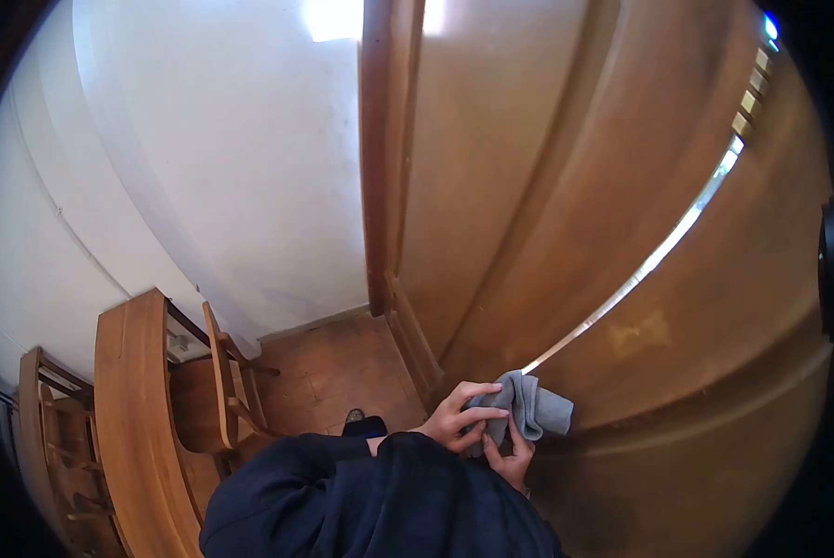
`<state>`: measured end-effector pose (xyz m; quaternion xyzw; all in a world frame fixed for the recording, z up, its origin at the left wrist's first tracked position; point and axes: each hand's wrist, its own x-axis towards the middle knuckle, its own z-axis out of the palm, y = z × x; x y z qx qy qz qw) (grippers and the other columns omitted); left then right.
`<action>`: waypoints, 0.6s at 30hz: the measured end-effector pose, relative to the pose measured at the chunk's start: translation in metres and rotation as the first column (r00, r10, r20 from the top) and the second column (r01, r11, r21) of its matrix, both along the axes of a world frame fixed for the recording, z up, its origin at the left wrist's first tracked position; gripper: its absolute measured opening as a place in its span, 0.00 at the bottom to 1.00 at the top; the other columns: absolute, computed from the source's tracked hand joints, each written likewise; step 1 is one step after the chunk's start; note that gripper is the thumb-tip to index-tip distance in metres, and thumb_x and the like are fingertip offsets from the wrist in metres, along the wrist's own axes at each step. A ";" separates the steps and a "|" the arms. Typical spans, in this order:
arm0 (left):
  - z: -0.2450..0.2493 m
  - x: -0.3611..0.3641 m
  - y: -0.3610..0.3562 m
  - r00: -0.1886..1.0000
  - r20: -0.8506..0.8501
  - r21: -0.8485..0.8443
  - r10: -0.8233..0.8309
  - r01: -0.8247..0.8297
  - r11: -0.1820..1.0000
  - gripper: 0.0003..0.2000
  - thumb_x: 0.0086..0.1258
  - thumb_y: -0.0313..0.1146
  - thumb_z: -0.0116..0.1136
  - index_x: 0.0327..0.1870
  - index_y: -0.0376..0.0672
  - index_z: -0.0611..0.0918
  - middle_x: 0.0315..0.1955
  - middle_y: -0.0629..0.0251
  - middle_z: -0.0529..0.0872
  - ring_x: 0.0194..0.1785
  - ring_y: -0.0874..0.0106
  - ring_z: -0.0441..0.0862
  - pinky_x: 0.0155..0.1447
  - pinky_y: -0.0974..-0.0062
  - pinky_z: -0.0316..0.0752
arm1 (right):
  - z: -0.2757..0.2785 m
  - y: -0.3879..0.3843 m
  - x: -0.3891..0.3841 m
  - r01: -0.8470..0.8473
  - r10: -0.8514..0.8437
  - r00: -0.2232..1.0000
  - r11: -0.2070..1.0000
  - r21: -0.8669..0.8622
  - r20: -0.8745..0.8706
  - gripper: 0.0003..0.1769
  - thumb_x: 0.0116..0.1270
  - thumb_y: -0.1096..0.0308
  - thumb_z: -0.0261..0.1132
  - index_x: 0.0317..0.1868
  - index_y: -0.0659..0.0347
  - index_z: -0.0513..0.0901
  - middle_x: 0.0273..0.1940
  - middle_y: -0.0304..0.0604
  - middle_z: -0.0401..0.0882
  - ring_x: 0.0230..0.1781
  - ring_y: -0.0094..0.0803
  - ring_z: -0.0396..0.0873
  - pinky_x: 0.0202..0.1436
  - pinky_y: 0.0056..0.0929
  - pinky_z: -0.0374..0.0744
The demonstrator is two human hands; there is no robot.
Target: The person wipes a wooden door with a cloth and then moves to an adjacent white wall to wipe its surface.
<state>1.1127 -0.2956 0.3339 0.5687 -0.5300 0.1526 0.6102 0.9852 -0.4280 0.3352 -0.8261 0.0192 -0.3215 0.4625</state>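
A folded grey cloth (552,412) is bunched up between my two hands, in front of the wooden door. My left hand (460,418) has its fingers closed over the cloth's left side. From below, my right hand (512,459) pinches the cloth's lower edge, thumb and fingers raised. Dark blue sleeves cover both my arms. Just above the cloth, the bright gap (612,302) between the door panels comes down to its top.
A wooden desk (128,391) and a wooden chair (223,381) stand at the left, with more furniture behind them. White wall (221,158) meets the door frame (377,167). My shoe (354,416) shows on the reddish tiled floor (319,363).
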 end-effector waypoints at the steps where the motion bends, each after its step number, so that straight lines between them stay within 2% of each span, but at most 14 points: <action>1: 0.006 0.011 0.011 0.999 -0.040 -0.052 0.026 -0.028 0.998 0.25 0.66 0.23 0.59 0.67 0.45 0.79 0.71 0.48 0.69 0.63 0.56 0.77 0.64 0.61 0.74 | 0.004 0.008 0.019 -0.016 0.016 1.000 1.000 -0.010 0.027 0.29 0.64 0.68 0.72 0.63 0.74 0.79 0.54 0.60 0.85 0.56 0.46 0.85 0.58 0.39 0.80; 2: 0.013 0.023 0.022 0.995 -0.080 -0.103 0.051 -0.059 0.993 0.26 0.67 0.23 0.60 0.68 0.44 0.78 0.72 0.48 0.68 0.62 0.58 0.77 0.64 0.62 0.74 | 0.009 0.017 0.040 -0.032 0.033 0.998 0.999 -0.019 0.054 0.29 0.64 0.69 0.72 0.64 0.73 0.79 0.53 0.60 0.85 0.54 0.45 0.86 0.56 0.39 0.81; 3: 0.020 0.037 0.035 0.957 -0.289 -0.143 -0.033 -0.009 0.990 0.25 0.68 0.24 0.61 0.69 0.43 0.77 0.73 0.48 0.66 0.63 0.59 0.77 0.64 0.62 0.74 | 0.016 0.026 0.063 -0.057 0.057 0.998 0.998 0.002 0.008 0.29 0.63 0.70 0.71 0.64 0.72 0.79 0.52 0.58 0.85 0.52 0.45 0.86 0.56 0.39 0.81; 5: 0.037 0.071 0.062 0.740 -0.639 -0.252 -0.209 0.055 0.966 0.25 0.70 0.26 0.61 0.69 0.41 0.75 0.76 0.49 0.63 0.63 0.62 0.76 0.65 0.64 0.74 | 0.031 0.048 0.108 -0.106 0.109 0.991 0.993 0.049 -0.078 0.30 0.62 0.73 0.69 0.66 0.68 0.79 0.49 0.56 0.85 0.48 0.46 0.86 0.55 0.39 0.80; 6: 0.030 0.100 0.071 0.730 -0.623 -0.336 -0.281 0.075 0.939 0.23 0.73 0.29 0.62 0.68 0.38 0.74 0.72 0.53 0.70 0.63 0.68 0.77 0.65 0.67 0.73 | 0.035 0.063 0.129 -0.121 0.138 0.985 0.981 0.150 -0.106 0.32 0.58 0.75 0.68 0.66 0.64 0.80 0.47 0.51 0.80 0.46 0.47 0.83 0.54 0.38 0.79; 9: 0.032 0.167 0.121 0.518 -0.855 0.048 -0.008 0.094 0.994 0.23 0.75 0.32 0.63 0.68 0.38 0.73 0.64 0.58 0.79 0.61 0.73 0.79 0.65 0.72 0.73 | 0.051 0.104 0.192 -0.155 0.156 0.984 0.988 0.023 -0.090 0.29 0.59 0.75 0.67 0.64 0.66 0.81 0.48 0.50 0.76 0.50 0.48 0.80 0.56 0.37 0.78; 10: 0.031 0.181 0.134 0.489 -0.872 0.033 -0.017 0.094 0.995 0.24 0.75 0.33 0.65 0.68 0.38 0.72 0.55 0.64 0.84 0.58 0.76 0.80 0.63 0.74 0.74 | 0.043 0.111 0.207 -0.211 0.220 0.967 0.974 0.079 -0.131 0.34 0.60 0.71 0.71 0.69 0.63 0.76 0.54 0.51 0.72 0.57 0.47 0.77 0.62 0.39 0.75; 13: 0.029 0.211 0.185 0.516 -0.856 0.083 -0.003 0.143 0.986 0.23 0.75 0.32 0.64 0.67 0.39 0.73 0.55 0.64 0.84 0.59 0.76 0.80 0.63 0.74 0.74 | 0.030 0.148 0.254 -0.274 0.276 0.955 0.961 0.030 -0.107 0.46 0.58 0.66 0.77 0.76 0.60 0.67 0.58 0.51 0.69 0.62 0.49 0.72 0.68 0.44 0.71; 14: 0.028 0.216 0.199 0.525 -0.851 0.079 -0.006 0.140 0.987 0.23 0.76 0.33 0.64 0.68 0.39 0.72 0.53 0.65 0.84 0.60 0.76 0.80 0.63 0.75 0.74 | 0.026 0.163 0.267 -0.338 0.353 0.925 0.934 0.115 -0.142 0.56 0.54 0.63 0.81 0.80 0.58 0.59 0.69 0.54 0.63 0.72 0.53 0.65 0.74 0.47 0.65; 17: 0.035 0.223 0.261 0.458 -0.877 0.267 0.147 0.210 0.941 0.25 0.76 0.32 0.63 0.71 0.40 0.70 0.58 0.63 0.82 0.62 0.74 0.78 0.64 0.74 0.74 | 0.028 0.213 0.315 -0.398 0.400 0.916 0.916 0.051 -0.030 0.56 0.55 0.60 0.80 0.80 0.62 0.58 0.77 0.56 0.57 0.78 0.52 0.60 0.75 0.46 0.65; 18: 0.038 0.223 0.272 0.447 -0.886 0.214 0.124 0.157 0.964 0.25 0.77 0.32 0.61 0.72 0.41 0.70 0.60 0.62 0.81 0.63 0.73 0.78 0.65 0.73 0.74 | 0.027 0.220 0.326 -0.449 0.457 0.889 0.885 0.124 -0.043 0.51 0.58 0.63 0.79 0.79 0.63 0.61 0.77 0.60 0.62 0.77 0.48 0.65 0.75 0.41 0.67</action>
